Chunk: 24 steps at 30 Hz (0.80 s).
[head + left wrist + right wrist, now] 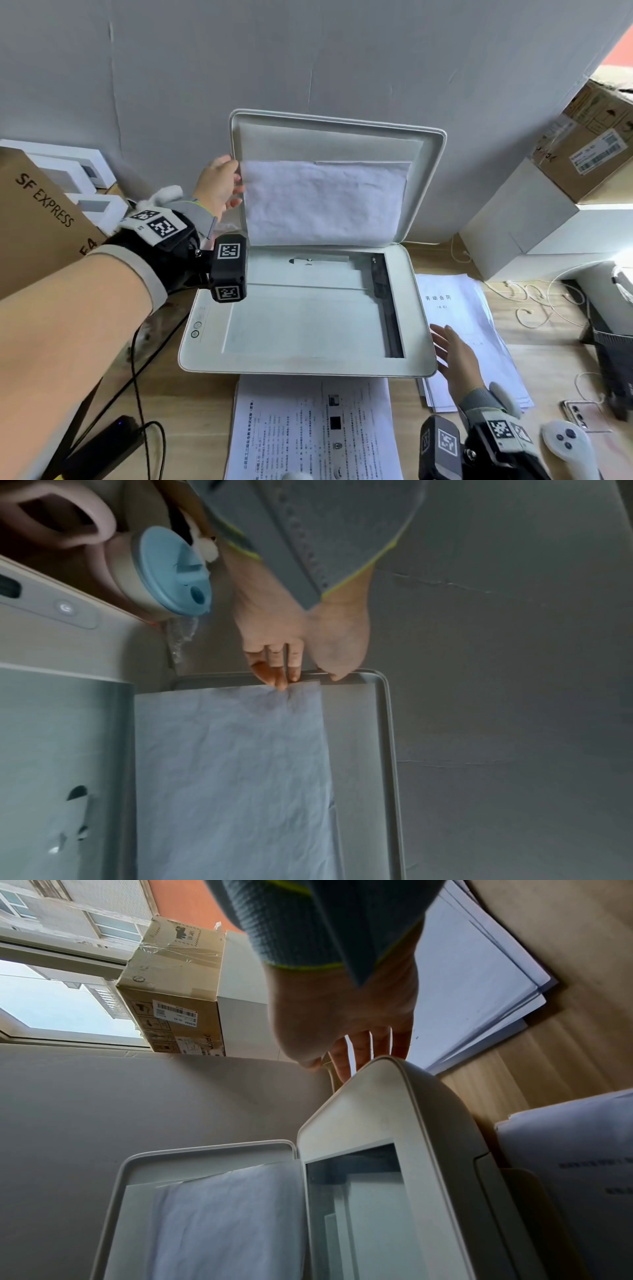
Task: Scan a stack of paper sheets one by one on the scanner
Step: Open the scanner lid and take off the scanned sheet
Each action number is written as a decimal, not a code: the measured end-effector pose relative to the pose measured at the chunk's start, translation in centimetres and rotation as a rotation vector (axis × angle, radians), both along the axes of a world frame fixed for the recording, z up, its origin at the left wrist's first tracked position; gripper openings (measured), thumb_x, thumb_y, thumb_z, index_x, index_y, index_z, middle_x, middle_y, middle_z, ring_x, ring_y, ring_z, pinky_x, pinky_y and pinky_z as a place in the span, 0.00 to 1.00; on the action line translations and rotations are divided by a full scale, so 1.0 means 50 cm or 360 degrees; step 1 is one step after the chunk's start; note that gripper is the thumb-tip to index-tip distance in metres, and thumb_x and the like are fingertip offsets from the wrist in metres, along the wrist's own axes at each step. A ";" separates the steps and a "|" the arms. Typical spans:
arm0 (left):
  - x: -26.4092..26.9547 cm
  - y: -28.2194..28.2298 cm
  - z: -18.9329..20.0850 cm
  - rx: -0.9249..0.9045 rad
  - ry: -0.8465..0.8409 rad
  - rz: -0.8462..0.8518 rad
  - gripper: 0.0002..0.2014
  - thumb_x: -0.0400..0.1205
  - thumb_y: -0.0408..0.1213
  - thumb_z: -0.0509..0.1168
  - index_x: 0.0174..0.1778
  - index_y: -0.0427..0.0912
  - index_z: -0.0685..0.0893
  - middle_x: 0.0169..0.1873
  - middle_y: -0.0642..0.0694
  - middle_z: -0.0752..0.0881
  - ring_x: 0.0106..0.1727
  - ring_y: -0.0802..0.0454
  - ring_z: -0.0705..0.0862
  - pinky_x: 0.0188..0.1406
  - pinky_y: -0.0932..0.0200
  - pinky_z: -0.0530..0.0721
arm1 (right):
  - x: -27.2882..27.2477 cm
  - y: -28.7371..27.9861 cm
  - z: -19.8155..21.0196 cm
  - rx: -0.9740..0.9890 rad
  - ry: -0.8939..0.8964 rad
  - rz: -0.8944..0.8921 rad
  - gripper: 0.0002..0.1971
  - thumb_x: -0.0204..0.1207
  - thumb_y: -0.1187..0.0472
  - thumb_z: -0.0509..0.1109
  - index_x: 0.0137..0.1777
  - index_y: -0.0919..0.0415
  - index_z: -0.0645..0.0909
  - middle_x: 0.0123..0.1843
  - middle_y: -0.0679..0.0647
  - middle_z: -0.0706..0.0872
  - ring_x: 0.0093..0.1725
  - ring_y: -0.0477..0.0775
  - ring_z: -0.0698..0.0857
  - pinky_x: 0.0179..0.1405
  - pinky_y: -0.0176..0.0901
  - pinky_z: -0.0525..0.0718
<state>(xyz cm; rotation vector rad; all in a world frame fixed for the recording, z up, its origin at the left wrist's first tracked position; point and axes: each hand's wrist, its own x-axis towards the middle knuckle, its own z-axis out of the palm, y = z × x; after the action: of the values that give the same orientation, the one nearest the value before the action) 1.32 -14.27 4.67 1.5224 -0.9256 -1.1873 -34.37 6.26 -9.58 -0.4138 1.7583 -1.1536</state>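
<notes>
While propped upright against the grey wall (342,51), scanner lid (428,164) stands fully open at 12 o'clock, crumpled white backing sheet (325,202) across its inner face. Below it, scanner (308,368) sits mid-desk on wooden desk (205,394), glass (301,322) bare. At 9 o'clock, brown SF Express carton (37,212); at 2 o'clock, taped cardboard box (596,144) atop a white box (513,219). At 3 o'clock, just beside the scanner's edge, stack of paper sheets (462,308), slightly fanned, printed side up. At 6 o'clock, printed sheet (308,428) lying flat at the scanner's front edge. Left hand (217,186) at 10 o'clock pinches the lid's left rim, thumb behind, fingers (277,669) on the backing sheet's edge. Right hand (457,359) at 4 o'clock, fingers straight and spread wide, over the stack, holding nothing; contact unclear. At 5 o'clock, white controller (565,442).
</notes>
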 end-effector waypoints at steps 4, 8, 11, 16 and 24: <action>0.004 0.015 -0.047 0.0125 0.0060 -0.0050 0.02 0.84 0.38 0.58 0.50 0.46 0.75 0.46 0.42 0.79 0.23 0.56 0.83 0.18 0.70 0.73 | -0.002 -0.002 -0.004 0.0003 0.0001 0.0001 0.19 0.86 0.56 0.52 0.67 0.65 0.78 0.60 0.58 0.81 0.58 0.58 0.79 0.40 0.43 0.77; 0.004 0.057 -0.081 0.0291 0.0187 -0.0207 0.09 0.81 0.31 0.66 0.55 0.44 0.77 0.40 0.44 0.81 0.32 0.52 0.85 0.21 0.67 0.82 | -0.001 0.000 0.000 -0.0018 0.0026 0.0004 0.19 0.86 0.56 0.52 0.66 0.65 0.78 0.60 0.59 0.81 0.59 0.58 0.79 0.45 0.46 0.77; 0.012 0.100 -0.099 0.0420 0.0219 -0.0471 0.06 0.82 0.27 0.63 0.51 0.41 0.80 0.40 0.42 0.86 0.31 0.51 0.88 0.30 0.63 0.88 | -0.004 0.002 0.002 -0.0084 0.0085 -0.0039 0.19 0.86 0.57 0.52 0.64 0.66 0.80 0.60 0.60 0.82 0.59 0.59 0.79 0.51 0.48 0.77; 0.039 0.188 -0.159 0.0610 0.0297 -0.0665 0.08 0.81 0.27 0.58 0.39 0.33 0.81 0.37 0.39 0.86 0.38 0.46 0.90 0.37 0.60 0.89 | -0.004 0.000 0.010 -0.0198 0.0209 -0.0095 0.17 0.85 0.59 0.53 0.55 0.66 0.83 0.48 0.59 0.88 0.40 0.54 0.82 0.33 0.40 0.76; 0.045 0.259 -0.227 0.0549 -0.0287 -0.0415 0.22 0.76 0.23 0.69 0.66 0.36 0.76 0.53 0.36 0.83 0.50 0.45 0.85 0.56 0.48 0.85 | 0.045 -0.015 0.033 0.0084 0.0067 0.0412 0.16 0.84 0.52 0.59 0.43 0.63 0.80 0.32 0.56 0.88 0.22 0.49 0.86 0.24 0.40 0.81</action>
<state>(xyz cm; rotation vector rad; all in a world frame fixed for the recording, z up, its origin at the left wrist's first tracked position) 3.59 -1.30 -6.66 1.8480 -1.1070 -1.4718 -32.13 5.53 -7.93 -0.6178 1.7097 -0.9189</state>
